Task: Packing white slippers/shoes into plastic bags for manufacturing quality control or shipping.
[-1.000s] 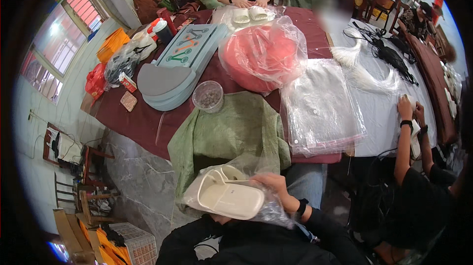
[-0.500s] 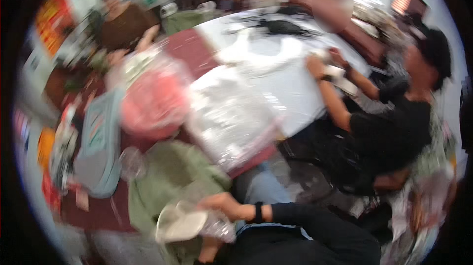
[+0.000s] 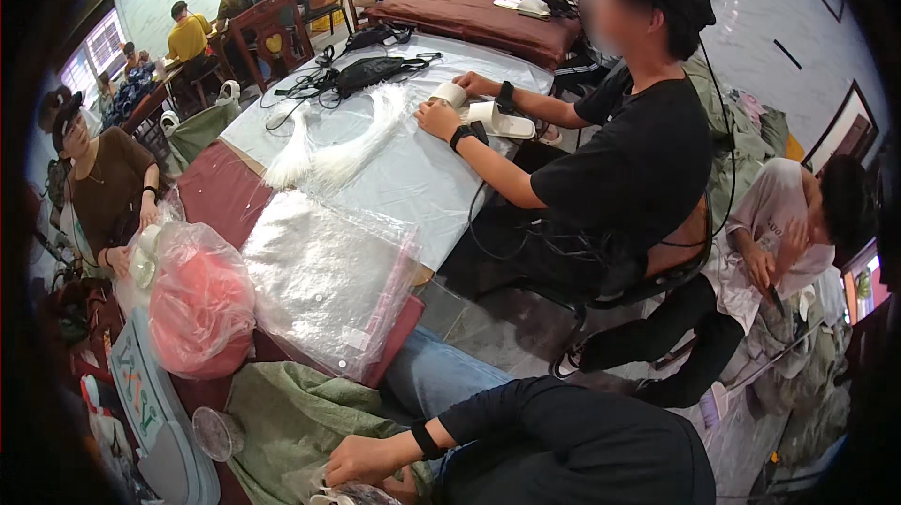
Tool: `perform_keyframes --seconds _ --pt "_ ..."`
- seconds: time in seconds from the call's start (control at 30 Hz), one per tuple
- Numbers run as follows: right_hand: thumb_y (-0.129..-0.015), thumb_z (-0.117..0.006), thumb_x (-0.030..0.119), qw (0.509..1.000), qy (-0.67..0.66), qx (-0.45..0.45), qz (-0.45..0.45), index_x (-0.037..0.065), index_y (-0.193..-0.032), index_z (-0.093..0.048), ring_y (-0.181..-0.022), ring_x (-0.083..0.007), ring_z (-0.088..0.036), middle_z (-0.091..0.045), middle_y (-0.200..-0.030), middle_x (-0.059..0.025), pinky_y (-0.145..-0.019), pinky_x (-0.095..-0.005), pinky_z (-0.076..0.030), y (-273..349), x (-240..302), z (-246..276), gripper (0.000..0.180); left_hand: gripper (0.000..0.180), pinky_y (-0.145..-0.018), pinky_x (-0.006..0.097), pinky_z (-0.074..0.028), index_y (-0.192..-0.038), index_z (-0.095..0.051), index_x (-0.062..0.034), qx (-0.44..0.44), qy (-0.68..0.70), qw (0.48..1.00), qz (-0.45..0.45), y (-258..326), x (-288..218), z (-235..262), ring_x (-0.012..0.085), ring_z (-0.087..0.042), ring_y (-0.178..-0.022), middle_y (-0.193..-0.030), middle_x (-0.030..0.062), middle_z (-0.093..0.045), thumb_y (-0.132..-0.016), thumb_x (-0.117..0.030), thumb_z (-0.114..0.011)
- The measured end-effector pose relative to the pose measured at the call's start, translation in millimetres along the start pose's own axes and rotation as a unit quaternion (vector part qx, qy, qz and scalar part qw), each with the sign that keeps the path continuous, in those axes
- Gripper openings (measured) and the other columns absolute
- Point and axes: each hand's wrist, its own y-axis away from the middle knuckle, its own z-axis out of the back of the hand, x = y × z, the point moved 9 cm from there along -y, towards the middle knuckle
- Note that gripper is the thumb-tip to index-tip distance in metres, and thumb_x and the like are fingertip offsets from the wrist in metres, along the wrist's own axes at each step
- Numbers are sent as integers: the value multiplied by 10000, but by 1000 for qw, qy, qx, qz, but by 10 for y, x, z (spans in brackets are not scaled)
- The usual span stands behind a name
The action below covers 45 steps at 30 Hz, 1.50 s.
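At the lower edge of the frame, the right hand (image 3: 361,460) is pinching a thin, clear, crinkled plastic bag (image 3: 304,483) with curled fingers; a pale, mostly cut-off item (image 3: 355,497) is showing there. The left hand (image 3: 404,483) is lying just beside it, too hidden to tell its grip. The film is probably feeling light, soft and slippery, so gripping the likely firmer item through it seems steadier. A dull green woven cloth (image 3: 282,420) is draping nearby.

Clear crinkly plastic bag (image 3: 364,493) gets chopped by the bottom edge, bare left hand (image 3: 404,483) mostly hidden tbh.
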Motion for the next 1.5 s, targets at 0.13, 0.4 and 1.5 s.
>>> perform_keyframes --seconds 0.13,0.4,1.5 --pt "-789 -611 151 999 -26 13 -31 76 -843 -576 -707 -280 -581 -578 -753 -64 -575 -380 -451 -17 -100 -25 99 485 -904 492 -387 -1189 -475 -54 -5 -12 1000 13 23 2 19 344 -495 -1069 -1119 155 -537 -845 -370 -606" --pt "-784 -606 160 996 -49 14 -71 98 -853 -592 -719 -295 -591 -598 -758 -73 -579 -379 -448 43 -106 1 93 478 -911 485 -386 -1196 -475 -56 -20 -37 999 33 3 -44 29 341 -491 -1081 -1133 155 -533 -849 -358 -607" --pt "-791 -652 168 963 -16 138 -233 109 -1080 -626 -808 -325 -620 -647 -899 -135 -671 -387 -490 404 -435 -178 296 634 -867 468 -422 -1258 -403 9 187 -209 926 254 867 220 467 360 -521 -1031 -1134 213 -500 -823 -373 -661"
